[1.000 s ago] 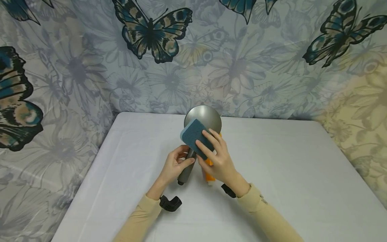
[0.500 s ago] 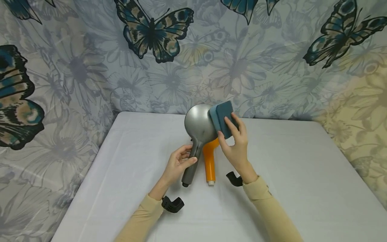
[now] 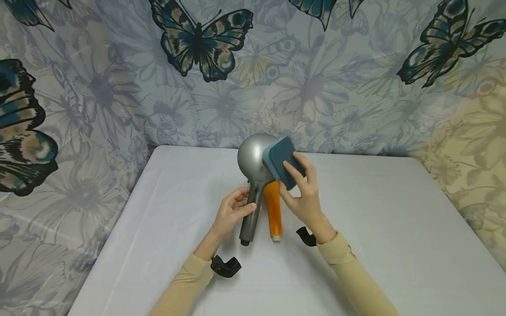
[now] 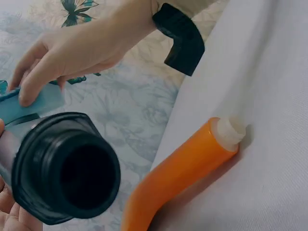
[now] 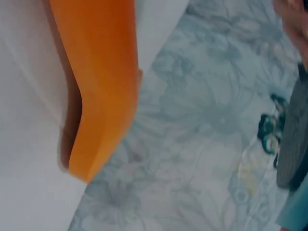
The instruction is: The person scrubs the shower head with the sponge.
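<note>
In the head view my left hand (image 3: 231, 213) grips the dark handle of a grey shower head (image 3: 253, 158), its round head tilted up and away. My right hand (image 3: 306, 199) pinches a blue sponge (image 3: 285, 160), which lies against the right side of that round head. Seen from the left wrist, the handle's black hollow end (image 4: 82, 173) faces the camera. Beneath and to the right is an orange shower head (image 3: 273, 210) on the table, with a whitish end fitting (image 4: 230, 131); its upper part is hidden behind the grey one.
A white-covered table (image 3: 367, 210) spreads under both hands. Its far edge meets a wall cloth (image 3: 312, 87) printed with butterflies and flowers. A black mount (image 3: 226, 267) sits at my left wrist and another black mount (image 3: 306, 237) at my right.
The sponge went from the front of the round head to its right side, then slightly back leftward and down. The shower head has shifted a little; the left hand keeps its grip.
</note>
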